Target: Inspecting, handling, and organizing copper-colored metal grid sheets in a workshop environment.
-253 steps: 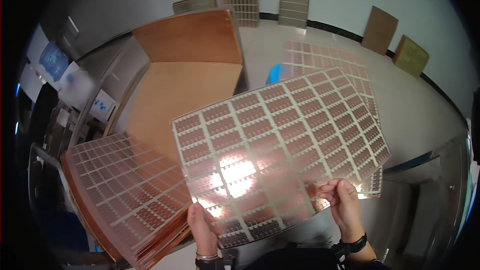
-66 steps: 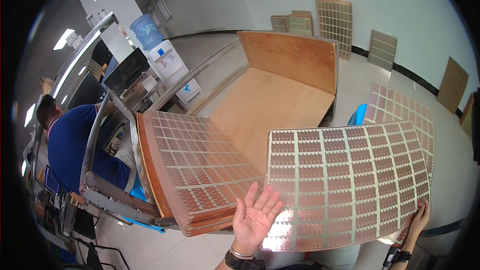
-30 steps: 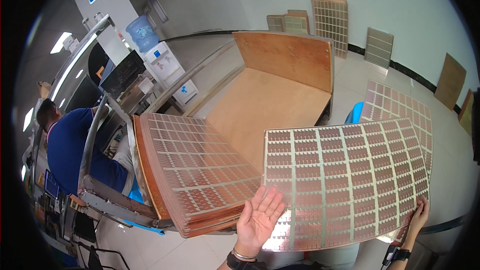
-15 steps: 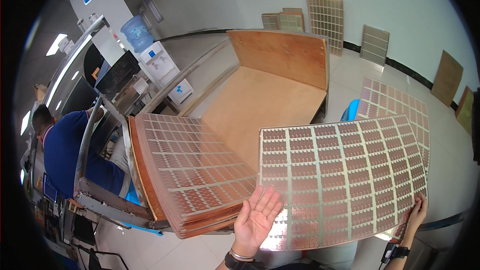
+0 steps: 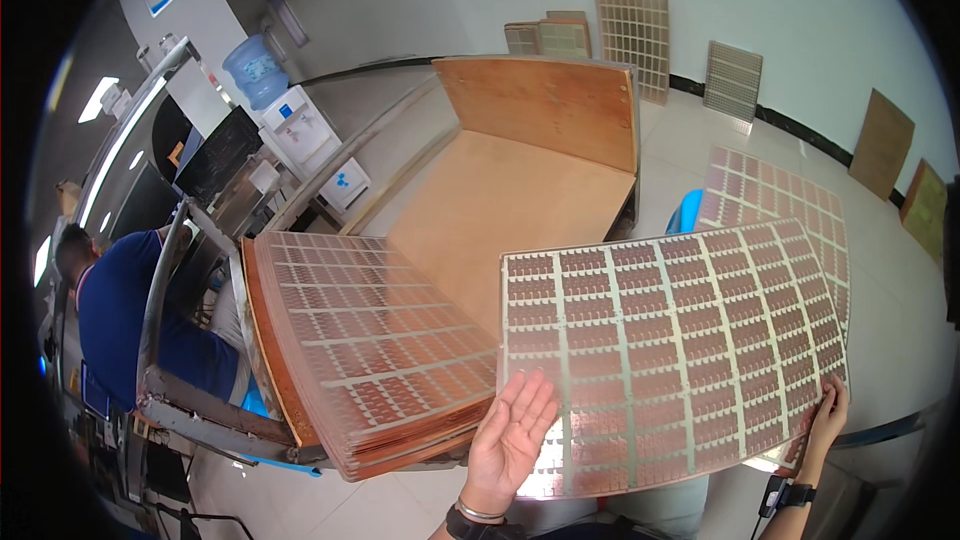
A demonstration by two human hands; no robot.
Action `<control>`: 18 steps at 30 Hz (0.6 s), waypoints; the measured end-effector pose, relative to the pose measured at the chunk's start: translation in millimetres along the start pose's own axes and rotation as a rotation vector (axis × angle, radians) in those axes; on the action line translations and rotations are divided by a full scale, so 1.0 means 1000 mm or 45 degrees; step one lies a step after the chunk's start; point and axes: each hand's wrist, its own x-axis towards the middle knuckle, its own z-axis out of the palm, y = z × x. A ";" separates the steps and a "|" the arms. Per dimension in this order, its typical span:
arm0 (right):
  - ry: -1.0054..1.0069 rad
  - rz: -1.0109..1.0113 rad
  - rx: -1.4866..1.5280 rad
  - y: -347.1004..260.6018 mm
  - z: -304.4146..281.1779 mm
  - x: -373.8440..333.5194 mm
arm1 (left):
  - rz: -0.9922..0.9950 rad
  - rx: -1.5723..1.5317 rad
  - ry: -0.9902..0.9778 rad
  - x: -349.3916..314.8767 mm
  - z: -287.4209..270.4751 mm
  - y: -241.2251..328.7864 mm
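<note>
A thin, rectangular, copper-coloured panel with pale gridlines (image 5: 690,350) is held to the near right of the tan wooden stand (image 5: 530,190), its right edge gripped by the right hand (image 5: 828,418). Nearer the stand, the left hand (image 5: 508,440) is turned palm up, fingers extended and close together. Steadying seems the step in hand; for lifting, a left-hand grip would be needed.

Left hand (image 5: 512,432) near, palm turned up, fingers (image 5: 533,397) loosely extended toward far side. Right hand (image 5: 828,418) well apart at right, fingers curled; right forearm (image 5: 814,465) rising from near edge.
</note>
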 end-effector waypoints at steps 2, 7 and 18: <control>-0.002 0.006 -0.014 -0.006 0.000 0.000 | -0.025 -0.041 -0.009 0.000 0.000 -0.002; 0.022 0.013 0.031 -0.002 0.002 -0.001 | -0.100 -0.019 0.031 -0.001 0.003 -0.010; 0.279 0.432 0.819 -0.045 -0.011 0.004 | -0.053 0.275 0.148 0.011 -0.005 -0.012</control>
